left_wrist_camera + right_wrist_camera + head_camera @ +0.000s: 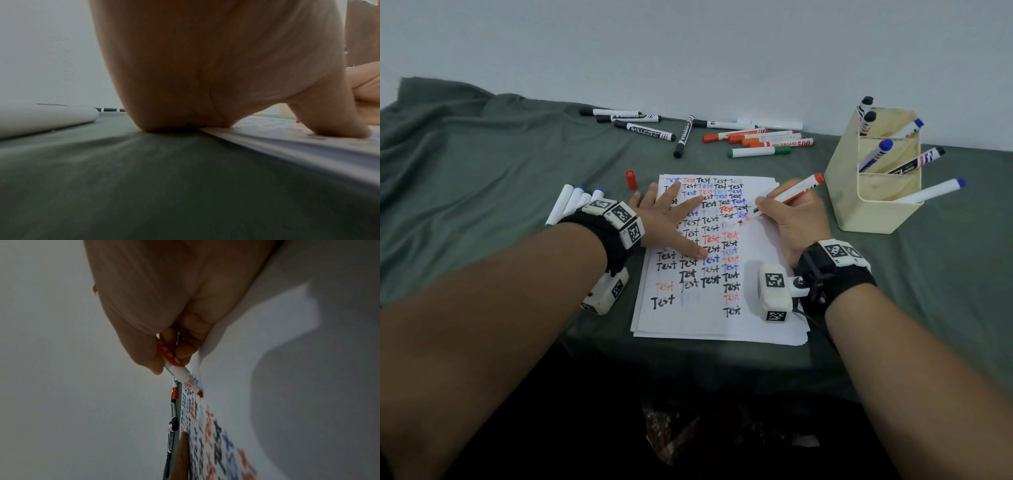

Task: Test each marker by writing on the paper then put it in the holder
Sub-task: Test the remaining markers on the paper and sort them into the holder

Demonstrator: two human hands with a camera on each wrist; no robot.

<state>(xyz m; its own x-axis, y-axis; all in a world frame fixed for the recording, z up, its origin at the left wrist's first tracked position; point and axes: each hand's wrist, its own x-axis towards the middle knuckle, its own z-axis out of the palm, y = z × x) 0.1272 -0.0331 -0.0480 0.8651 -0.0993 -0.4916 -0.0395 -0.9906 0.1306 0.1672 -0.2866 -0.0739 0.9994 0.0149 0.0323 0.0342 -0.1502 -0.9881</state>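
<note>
- The holder (843, 192) stands just right of the paper (709, 318), markers leaning out of it.
- Loose markers (753, 137) line the far edge by the wall.
- A red cap (631, 179) stands beside the paper's top-left corner.
- Open cloth (465, 178) lies far left.

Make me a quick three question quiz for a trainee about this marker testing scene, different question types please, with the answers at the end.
1. True or false: the left hand lies flat with straight fingers on the paper.
2. Multiple choice: the loose red cap is (A) in the holder, (B) on the cloth left of the paper, (C) on the marker in the right hand.
3. Fill in: the right hand holds an uncapped ____ marker with its tip at the paper.

Key:
1. True.
2. B; it stands apart from the cream holder.
3. Red.
</note>
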